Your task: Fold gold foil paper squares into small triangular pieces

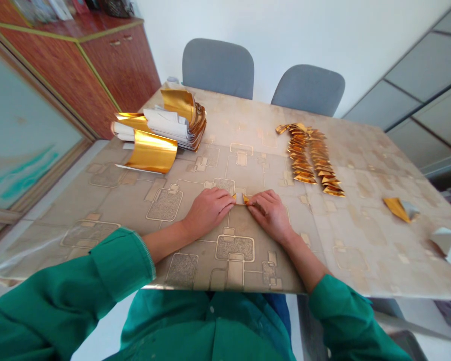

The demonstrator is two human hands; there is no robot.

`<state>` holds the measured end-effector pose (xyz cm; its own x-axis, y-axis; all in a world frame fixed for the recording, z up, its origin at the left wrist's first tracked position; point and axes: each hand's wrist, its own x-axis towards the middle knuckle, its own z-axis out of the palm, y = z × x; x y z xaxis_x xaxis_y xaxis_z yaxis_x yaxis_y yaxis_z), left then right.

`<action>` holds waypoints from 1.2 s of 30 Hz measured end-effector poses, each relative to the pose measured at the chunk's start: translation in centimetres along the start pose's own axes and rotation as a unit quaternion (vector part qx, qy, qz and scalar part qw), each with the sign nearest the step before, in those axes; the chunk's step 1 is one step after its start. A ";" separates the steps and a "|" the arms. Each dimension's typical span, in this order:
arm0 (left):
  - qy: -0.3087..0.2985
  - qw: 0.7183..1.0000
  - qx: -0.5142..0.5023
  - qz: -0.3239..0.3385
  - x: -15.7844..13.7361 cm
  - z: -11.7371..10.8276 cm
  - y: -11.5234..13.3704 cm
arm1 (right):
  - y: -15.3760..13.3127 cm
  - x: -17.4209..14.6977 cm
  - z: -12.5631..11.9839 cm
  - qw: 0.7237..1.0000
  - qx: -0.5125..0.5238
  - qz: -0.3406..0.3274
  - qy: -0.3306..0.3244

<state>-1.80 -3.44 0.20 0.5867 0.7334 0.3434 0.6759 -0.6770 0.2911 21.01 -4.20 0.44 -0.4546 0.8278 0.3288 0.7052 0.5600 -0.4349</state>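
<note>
A stack of shiny gold and white paper sheets (165,130), with its top sheets curled up, is seen at the far left of the beige patterned bench (108,200). Near the middle, a small folded piece of gold and white paper (241,198) is pressed flat on the bench. It is held down by the left hand (209,209) and the right hand (268,210), with the fingers (225,199) laid flat on its two ends. Further right, two rows of small folded gold paper pieces (311,158) are laid out. A loose folded gold piece (400,208) lies at the far right.
</note>
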 end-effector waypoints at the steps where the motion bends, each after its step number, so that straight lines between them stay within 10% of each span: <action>1: -0.001 1.000 -0.004 -0.006 0.0 0.0 0.0 | 0.0 0.1 0.0 1.000 -0.001 0.003 -0.002; 22: 0.004 0.986 -0.070 -0.150 1.1 -0.2 -0.4 | -0.4 1.7 0.9 0.991 0.022 0.134 0.008; 36: 0.005 0.999 0.017 0.047 1.2 0.4 -0.8 | -1.1 1.4 1.2 0.982 -0.172 0.081 0.019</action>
<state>-1.50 -1.97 0.03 0.6438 0.6656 0.3774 0.6327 -0.7405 0.2266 18.88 -3.60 0.37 -0.3058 0.8996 0.3117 0.9113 0.3714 -0.1777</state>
